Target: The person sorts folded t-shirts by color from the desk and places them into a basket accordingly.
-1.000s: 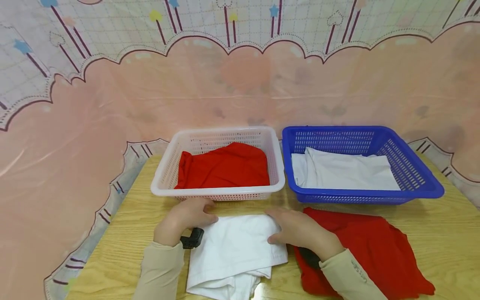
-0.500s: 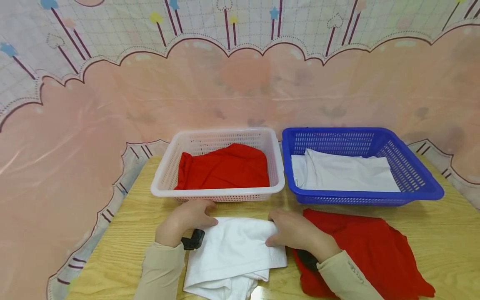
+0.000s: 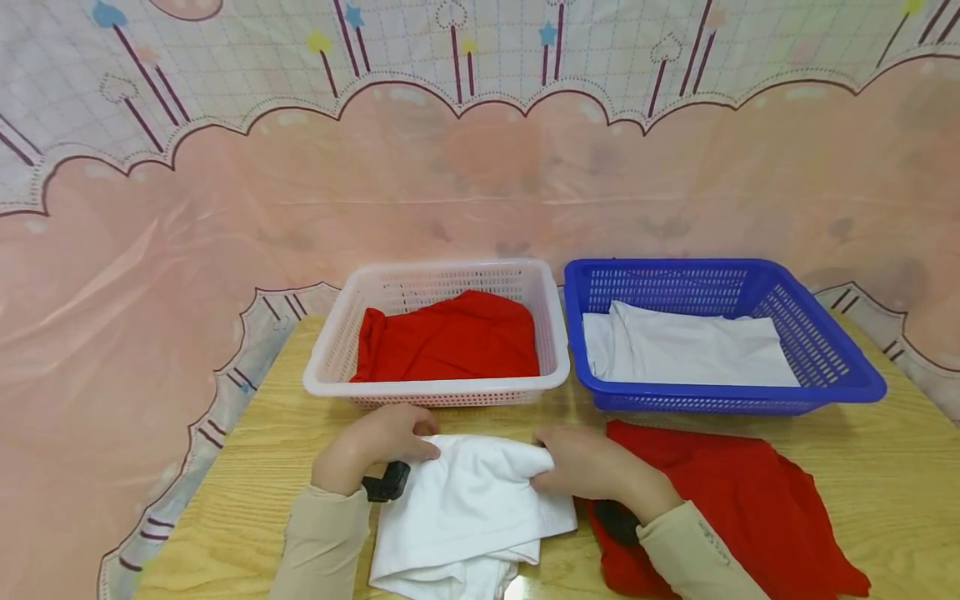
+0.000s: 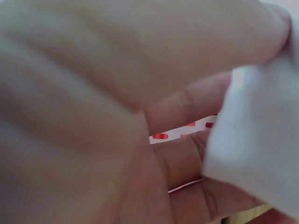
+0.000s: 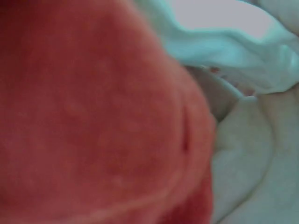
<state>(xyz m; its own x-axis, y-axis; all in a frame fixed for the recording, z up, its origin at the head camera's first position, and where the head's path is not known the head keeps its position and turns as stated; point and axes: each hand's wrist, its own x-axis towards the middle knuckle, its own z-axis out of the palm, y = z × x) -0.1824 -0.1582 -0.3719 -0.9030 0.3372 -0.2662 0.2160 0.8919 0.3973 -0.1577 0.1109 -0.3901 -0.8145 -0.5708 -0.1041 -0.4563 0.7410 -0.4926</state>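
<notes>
White cloth (image 3: 468, 508) newly puckered, clamped by left grip (image 3: 380, 437) and right grip (image 3: 596, 468), on wooden table (image 3: 232, 500), peach backdrop (image 3: 300, 225) behind.

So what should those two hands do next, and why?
Probably lift the white cloth by its far edge: the left hand and right hand pinch it there, and the blue basket beyond holds white clothes.

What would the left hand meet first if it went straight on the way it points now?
Most likely the near wall of the white basket, just ahead of the left hand, which pinches the white cloth; the head view leaves the exact gap unclear.
</notes>
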